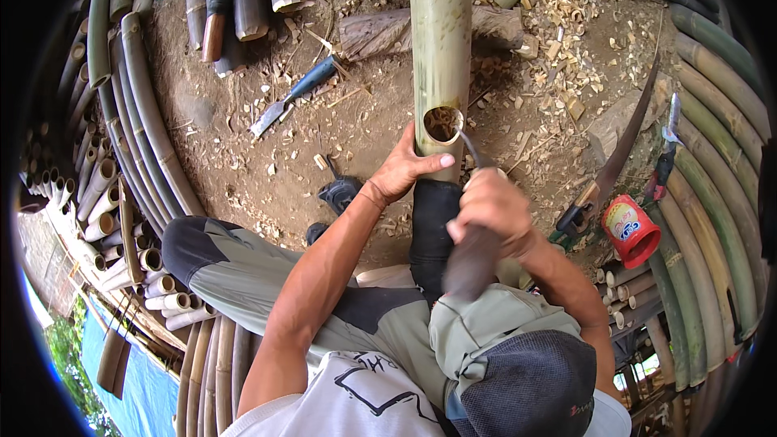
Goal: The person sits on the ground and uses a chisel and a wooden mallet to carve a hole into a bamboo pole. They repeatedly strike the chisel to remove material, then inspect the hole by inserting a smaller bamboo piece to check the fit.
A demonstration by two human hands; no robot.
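A thick pale bamboo tube (441, 40) lies pointing away from me, its far part over a log. Near its close end is a round hole (443, 124) with shavings inside. My left hand (409, 166) grips the tube's left side below the hole, thumb across the top, other fingers mostly hidden. My right hand (492, 209) is closed around a hooked carving knife; its dark wooden handle (473, 263) points back toward me, slightly blurred. The knife's thin curved blade (468, 144) reaches the hole's right rim. A black-covered part (435, 222) meets the tube's near end.
A blue-handled chisel (299, 87) lies on the dirt ground at left, beyond it a sheathed-looking wooden-handled blade (214, 24). The log (376, 35) supports the tube. Right of me are a handsaw (615, 154), a red tub (631, 231) and a knife (668, 142). Bamboo poles (154, 121) surround the spot.
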